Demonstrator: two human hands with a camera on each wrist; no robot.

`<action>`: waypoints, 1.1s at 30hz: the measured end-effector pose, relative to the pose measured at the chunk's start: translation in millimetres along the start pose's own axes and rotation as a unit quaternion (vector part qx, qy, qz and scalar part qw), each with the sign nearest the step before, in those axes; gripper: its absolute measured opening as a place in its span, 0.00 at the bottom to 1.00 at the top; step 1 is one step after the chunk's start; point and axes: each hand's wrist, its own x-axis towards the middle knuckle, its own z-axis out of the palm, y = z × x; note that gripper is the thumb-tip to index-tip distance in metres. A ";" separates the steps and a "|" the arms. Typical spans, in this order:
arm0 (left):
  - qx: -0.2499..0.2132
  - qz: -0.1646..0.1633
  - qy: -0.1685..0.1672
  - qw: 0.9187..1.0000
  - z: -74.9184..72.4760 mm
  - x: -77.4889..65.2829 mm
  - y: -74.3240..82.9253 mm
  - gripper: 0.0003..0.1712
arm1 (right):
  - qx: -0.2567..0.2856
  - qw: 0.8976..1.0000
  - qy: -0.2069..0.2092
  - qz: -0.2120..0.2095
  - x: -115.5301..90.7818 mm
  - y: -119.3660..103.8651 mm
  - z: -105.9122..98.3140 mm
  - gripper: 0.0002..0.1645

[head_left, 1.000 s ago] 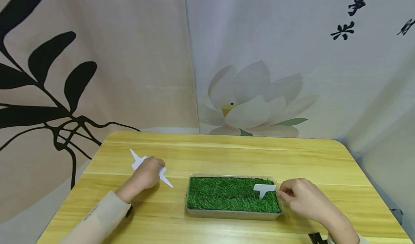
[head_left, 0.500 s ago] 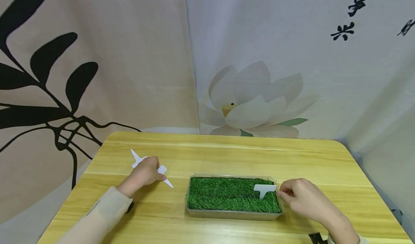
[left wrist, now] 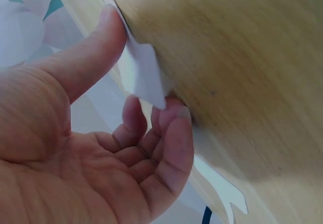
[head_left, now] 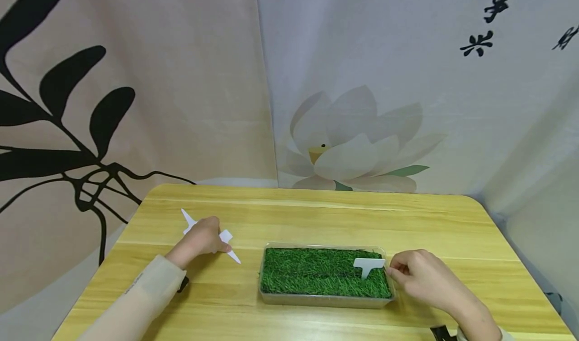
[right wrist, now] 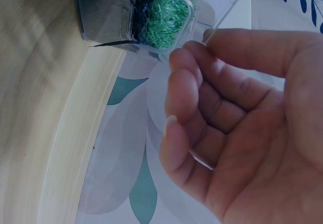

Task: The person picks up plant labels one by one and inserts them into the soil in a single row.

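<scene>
Near the table's left side, my left hand [head_left: 202,238] has its thumb on the pointed stem of a white T-shaped plant label [left wrist: 141,70]. Curled fingertips meet that label's wide head from the other side. Partly hidden behind the hand lies a second white plant label [head_left: 188,221]. My right hand [head_left: 422,278] pinches the right rim of a clear plastic box [head_left: 325,301] between thumb and forefinger. Green artificial grass [head_left: 307,270] fills the box. Another white label [head_left: 369,264] stands upright at the right part of the grass, stem down.
The box stands on a yellow wooden table [head_left: 316,215] with rounded back corners. Behind the table hangs a pale curtain [head_left: 203,104] printed with black leaves and a lotus. A black strap [head_left: 442,333] shows by the right wrist.
My left hand has shifted slightly, its thumb coming down onto the stem of the nearer label. My right hand and the box have stayed put.
</scene>
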 end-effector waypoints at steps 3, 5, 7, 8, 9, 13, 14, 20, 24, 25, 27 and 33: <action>-0.019 -0.004 0.010 1.000 1.3 1.6 -2.7 0.23 | 0.004 1.000 -0.003 0.000 -0.1 0.1 -0.2 0.09; -0.038 -0.003 0.016 0.999 1.8 2.5 -4.9 0.21 | 0.006 1.000 -0.004 -0.001 0.3 0.2 -0.4 0.09; -0.050 0.005 0.030 0.998 1.9 3.2 -6.6 0.19 | 0.007 1.000 -0.005 -0.001 0.3 0.3 -0.4 0.09; -0.055 0.012 0.039 0.998 1.6 3.3 -7.0 0.18 | 0.008 1.000 -0.005 -0.001 0.4 0.4 -0.3 0.09; -0.060 0.020 0.048 0.997 1.3 3.8 -7.7 0.19 | 0.009 1.000 -0.005 0.000 0.5 0.5 -0.3 0.09; -0.082 0.060 0.086 0.991 -2.1 3.5 -7.4 0.21 | 0.012 1.000 -0.004 0.003 0.9 0.4 -0.7 0.09; -0.091 0.066 0.092 0.989 -3.4 3.0 -6.9 0.20 | 0.014 1.000 -0.004 0.003 1.1 0.4 -0.9 0.09; -0.109 0.074 0.102 0.986 -13.0 -5.5 1.2 0.09 | 0.020 1.000 -0.007 -0.002 1.5 -0.2 -2.1 0.09; -0.118 0.071 0.102 0.985 -19.8 -14.2 9.9 0.08 | 0.020 1.000 -0.007 -0.002 1.4 -0.4 -2.1 0.09; -0.116 0.072 0.105 0.985 -21.4 -16.1 11.9 0.08 | 0.020 1.000 -0.007 -0.002 1.4 -0.4 -2.1 0.09; -0.110 0.078 0.111 0.985 -24.1 -19.6 15.2 0.08 | 0.019 1.000 -0.007 -0.002 1.4 -0.5 -2.1 0.09; -0.100 0.095 0.135 0.981 -30.6 -28.2 23.6 0.10 | 0.018 1.000 -0.005 -0.005 1.6 -0.2 -2.1 0.09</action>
